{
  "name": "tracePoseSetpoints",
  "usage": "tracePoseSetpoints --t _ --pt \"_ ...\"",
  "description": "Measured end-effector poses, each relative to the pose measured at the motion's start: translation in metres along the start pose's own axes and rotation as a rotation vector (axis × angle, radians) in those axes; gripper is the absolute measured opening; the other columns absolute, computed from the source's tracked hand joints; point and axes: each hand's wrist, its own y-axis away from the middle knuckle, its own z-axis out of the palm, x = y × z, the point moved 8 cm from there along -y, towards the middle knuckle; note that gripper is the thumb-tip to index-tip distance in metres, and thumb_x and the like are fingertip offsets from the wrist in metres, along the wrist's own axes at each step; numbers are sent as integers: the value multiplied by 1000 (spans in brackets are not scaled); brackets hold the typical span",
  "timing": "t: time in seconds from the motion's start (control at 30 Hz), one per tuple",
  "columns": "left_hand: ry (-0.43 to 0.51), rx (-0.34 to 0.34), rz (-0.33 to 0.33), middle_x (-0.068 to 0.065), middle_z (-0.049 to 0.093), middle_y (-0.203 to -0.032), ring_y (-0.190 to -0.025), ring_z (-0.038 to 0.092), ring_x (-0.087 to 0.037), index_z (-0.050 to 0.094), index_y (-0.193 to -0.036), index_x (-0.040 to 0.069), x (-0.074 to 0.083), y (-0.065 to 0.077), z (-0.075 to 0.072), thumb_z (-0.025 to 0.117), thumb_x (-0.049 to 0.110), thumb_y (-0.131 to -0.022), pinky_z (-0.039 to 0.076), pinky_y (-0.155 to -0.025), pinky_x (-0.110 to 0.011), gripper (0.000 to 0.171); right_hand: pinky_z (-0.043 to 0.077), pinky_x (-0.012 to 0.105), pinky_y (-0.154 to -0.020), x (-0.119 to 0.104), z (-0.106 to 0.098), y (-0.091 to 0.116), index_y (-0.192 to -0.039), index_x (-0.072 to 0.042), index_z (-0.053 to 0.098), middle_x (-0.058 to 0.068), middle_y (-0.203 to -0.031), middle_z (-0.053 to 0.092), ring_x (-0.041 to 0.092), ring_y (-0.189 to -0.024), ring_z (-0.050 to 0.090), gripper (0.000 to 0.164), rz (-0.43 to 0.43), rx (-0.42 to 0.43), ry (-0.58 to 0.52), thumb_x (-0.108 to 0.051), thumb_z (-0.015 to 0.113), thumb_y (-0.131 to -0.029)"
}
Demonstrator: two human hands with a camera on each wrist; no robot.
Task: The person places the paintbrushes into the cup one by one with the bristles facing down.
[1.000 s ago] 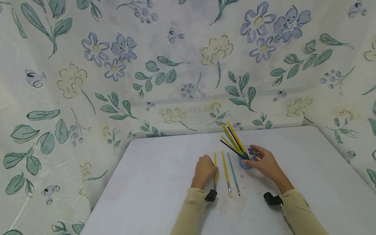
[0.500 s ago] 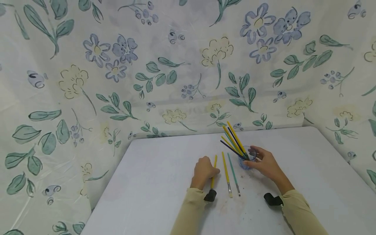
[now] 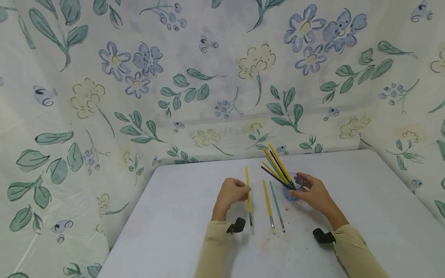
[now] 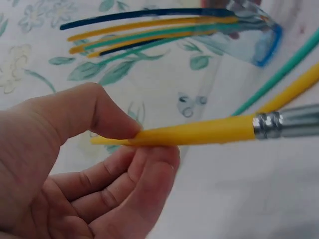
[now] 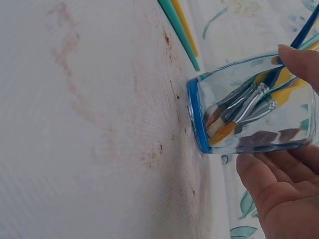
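My left hand (image 3: 231, 193) pinches a yellow-handled paintbrush (image 4: 214, 129) between thumb and fingertips, its metal ferrule and pale bristles pointing toward me in the head view. At the right, my right hand (image 3: 315, 194) holds a clear glass (image 5: 254, 109) with a blue base, thumb on one side and fingers on the other. Several paintbrushes (image 3: 278, 166) with yellow, green and dark blue handles lean in the glass, bristles down. Between the hands lie another yellow paintbrush (image 3: 267, 202) and a green paintbrush (image 3: 277, 204), side by side on the white table (image 3: 180, 216).
Reddish-brown smudges (image 5: 70, 55) and small specks mark the table near the glass. A floral-patterned sheet (image 3: 222, 77) hangs behind the table and along its sides. Each wrist carries a black camera mount, the left mount (image 3: 237, 225) close to the pinched brush.
My left hand has lifted the yellow paintbrush and moved it left and away from me, apart from the two lying brushes. The right hand stays on the glass.
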Motion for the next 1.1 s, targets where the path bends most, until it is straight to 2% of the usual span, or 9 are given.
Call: tracePoseSetpoints --t 0.2,0.37,0.57,0.93,1.1 --pt "172 8 61 -14 76 -88 -67 71 -14 70 -101 -6 12 4 -6 68 8 -85 64 -70 -31 21 41 56 -115 0 1 1 -156 1 38 28 -155 48 49 -147 42 86 9 -8 -7 -26 82 -88" --pt "258 14 118 -16 76 -89 -70 72 -14 69 -102 -8 24 8 -11 70 6 -88 65 -72 -31 20 42 55 -116 1 1 0 -156 1 38 28 -154 49 48 -147 43 85 -3 -10 -7 -26 82 -89" --pt "369 15 152 -15 76 -91 -73 74 -14 69 -103 -9 36 10 -13 71 2 -88 64 -74 -29 19 43 53 -115 2 0 -1 -156 1 38 28 -154 50 47 -147 44 85 -22 0 -10 -26 82 -89" --pt "460 41 232 -14 77 -95 -78 77 -14 68 -109 -11 59 11 -6 72 3 -90 64 -80 -30 25 44 54 -113 1 -1 0 -156 2 38 28 -153 51 48 -145 46 85 -19 2 -11 -25 82 -88" --pt "484 64 240 -15 76 -98 -81 78 -16 68 -111 -11 63 8 -2 74 5 -90 64 -82 -31 26 44 53 -114 2 0 -1 -156 1 37 27 -154 50 47 -146 45 88 -10 -1 -16 -30 83 -87"
